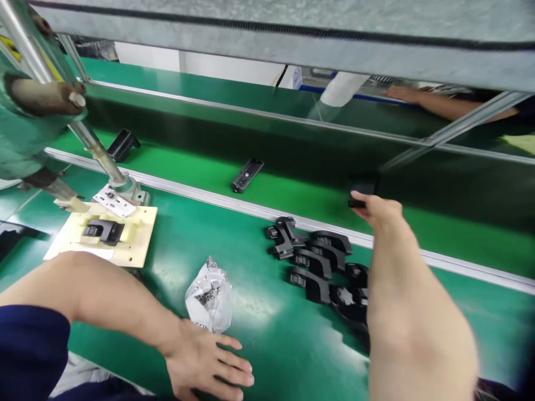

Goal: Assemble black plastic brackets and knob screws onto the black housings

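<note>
Workbench (254, 250) in green is spread on the near side of the right hand (380, 211) and well out to the left of its grip. Above and beyond the grip, a grey metal beam (267, 47) is set across the full width. A bright green strip (188, 161), edged by a metal rail (251, 209), is stretched below the grip and off to its left. Far left of the grip, a green machine (25, 133) with a metal post (100, 153) is mounted. A pale yellow board (146, 234) is placed by the post's foot, and a black piece (111, 231) is seated between its blocks. Just to the near left of the grip, black brackets (311, 264) are heaped, partly hidden by the right forearm. Lower left of the grip, the left hand (204, 356) is laid flat, palm down, with fingers spread. Just beyond it a crumpled plastic bag (209, 298) is set; whether the two are touching cannot be told. Far beyond the grip, another person's hand (403, 93) is seen. Left of the grip, two black housings (247, 175) are spaced along the strip. Between the right thumb and fingers, a dark, blurred black part (364, 185) is pinched.
</note>
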The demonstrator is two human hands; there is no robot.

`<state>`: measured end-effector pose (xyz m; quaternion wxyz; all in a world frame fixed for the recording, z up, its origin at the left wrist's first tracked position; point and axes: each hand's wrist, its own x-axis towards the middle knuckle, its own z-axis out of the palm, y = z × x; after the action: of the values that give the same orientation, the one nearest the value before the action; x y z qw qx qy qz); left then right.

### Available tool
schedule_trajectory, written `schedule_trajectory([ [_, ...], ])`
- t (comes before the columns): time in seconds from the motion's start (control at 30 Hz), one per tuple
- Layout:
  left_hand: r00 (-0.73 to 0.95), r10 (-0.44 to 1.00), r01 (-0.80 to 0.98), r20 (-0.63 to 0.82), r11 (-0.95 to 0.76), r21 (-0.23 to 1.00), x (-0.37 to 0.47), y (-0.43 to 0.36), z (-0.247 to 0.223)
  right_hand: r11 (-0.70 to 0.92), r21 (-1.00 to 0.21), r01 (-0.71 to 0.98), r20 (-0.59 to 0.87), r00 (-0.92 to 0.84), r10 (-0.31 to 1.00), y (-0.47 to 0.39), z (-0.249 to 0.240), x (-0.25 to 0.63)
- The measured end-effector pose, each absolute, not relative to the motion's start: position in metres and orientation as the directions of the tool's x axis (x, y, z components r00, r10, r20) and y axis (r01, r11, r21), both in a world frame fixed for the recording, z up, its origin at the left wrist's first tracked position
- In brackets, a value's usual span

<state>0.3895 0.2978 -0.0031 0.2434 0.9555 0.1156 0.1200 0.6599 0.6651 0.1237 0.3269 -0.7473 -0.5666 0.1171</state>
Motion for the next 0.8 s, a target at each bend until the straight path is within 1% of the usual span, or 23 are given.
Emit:
schedule_trajectory([
  [0.1,0.941,0.265,0.099,0.211,-0.811,0.577,0.386,0.297,-0.003,-0.025,-0.604,0.797,0.169,0.159,0.973,0.634,0.130,0.608],
  [0.2,0.940,0.264,0.083,0.214,-0.789,0.609,0.380,0.298,0.000,0.169,-0.539,0.825,0.185,-0.079,0.980,0.576,0.121,0.547],
  [0.23,0.943,0.262,0.087,0.207,-0.791,0.606,0.379,0.299,0.001,0.248,-0.516,0.820,0.172,-0.185,0.968,0.554,0.114,0.526],
  [0.27,0.946,0.253,0.088,0.202,-0.801,0.592,0.378,0.300,0.002,0.398,-0.465,0.791,0.137,-0.380,0.915,0.532,0.105,0.506],
  [0.3,0.949,0.239,0.083,0.205,-0.817,0.570,0.377,0.300,0.003,0.510,-0.433,0.743,0.077,-0.533,0.842,0.512,0.096,0.488],
  [0.33,0.951,0.221,0.070,0.217,-0.836,0.544,0.377,0.301,0.004,0.543,-0.428,0.723,0.037,-0.586,0.809,0.496,0.087,0.472],
  [0.43,0.946,0.175,0.022,0.274,-0.876,0.482,0.376,0.303,0.004,0.574,-0.445,0.688,-0.011,-0.645,0.764,0.481,0.075,0.441],
  [0.5,0.949,0.163,0.018,0.271,-0.883,0.470,0.376,0.304,0.003,0.565,-0.462,0.683,0.031,-0.624,0.781,0.498,0.082,0.432],
  [0.53,0.953,0.159,0.021,0.257,-0.883,0.468,0.375,0.304,0.002,0.536,-0.466,0.704,0.073,-0.573,0.816,0.513,0.088,0.430],
  [0.57,0.958,0.157,0.028,0.240,-0.883,0.468,0.375,0.305,0.002,0.483,-0.465,0.741,0.123,-0.487,0.865,0.530,0.095,0.428],
  [0.6,0.962,0.156,0.036,0.224,-0.885,0.465,0.375,0.306,0.002,0.363,-0.473,0.803,0.170,-0.321,0.932,0.546,0.100,0.427],
  [0.63,0.965,0.155,0.042,0.212,-0.888,0.458,0.375,0.307,0.002,0.194,-0.486,0.852,0.160,-0.132,0.978,0.562,0.103,0.424],
  [0.67,0.966,0.149,0.041,0.210,-0.894,0.447,0.374,0.308,0.002,0.033,-0.503,0.864,0.092,0.016,0.996,0.575,0.103,0.421],
  [0.7,0.966,0.139,0.031,0.217,-0.900,0.435,0.374,0.309,0.003,-0.071,-0.511,0.857,0.030,0.101,0.994,0.586,0.102,0.417],
  [0.73,0.965,0.129,0.020,0.229,-0.905,0.425,0.373,0.310,0.004,-0.146,-0.514,0.846,-0.030,0.152,0.988,0.593,0.098,0.412],
  [0.8,0.958,0.119,0.001,0.259,-0.911,0.413,0.372,0.312,0.004,-0.207,-0.514,0.833,-0.112,0.174,0.978,0.599,0.090,0.402],
])
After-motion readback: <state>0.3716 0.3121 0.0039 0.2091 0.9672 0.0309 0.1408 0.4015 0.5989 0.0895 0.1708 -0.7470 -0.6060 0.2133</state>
